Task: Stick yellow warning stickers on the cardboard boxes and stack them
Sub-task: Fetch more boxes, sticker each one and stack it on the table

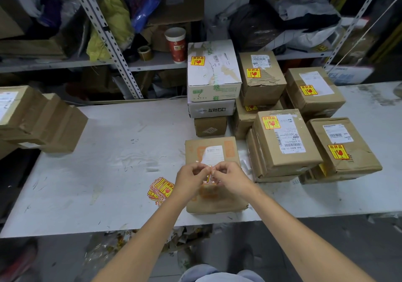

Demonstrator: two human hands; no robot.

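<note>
Head view. Left hand (pixel 191 178) and right hand (pixel 230 178) raised together over the near edge, right of middle, fingers curled. Each pinching one side of 1 yellow sticker (pixel 209 174), held edge-on between the fingertips.

Directly beneath, a flat cardboard box (pixel 212 151) with a white label, its near side close to the near edge of the table (pixel 108 151). Just left of it, near the same edge, a loose pile of stickers (pixel 161 189), partly hidden by the left forearm.

Crowding the far right part: stacks of stickered boxes (pixel 285 142), running from the far edge down to just beside the flat box's right side. At least 6 yellow labels showing there.

At the far left corner, a cluster of brown boxes (pixel 43 121) reaching past the left edge.

Between that cluster and the flat box, a wide bare stretch of table from far edge to near edge. Also bare: a strip along the near edge, right of the flat box.

Behind the far edge, a cluttered shelf (pixel 152 63) with a paper cup (pixel 175 43).
</note>
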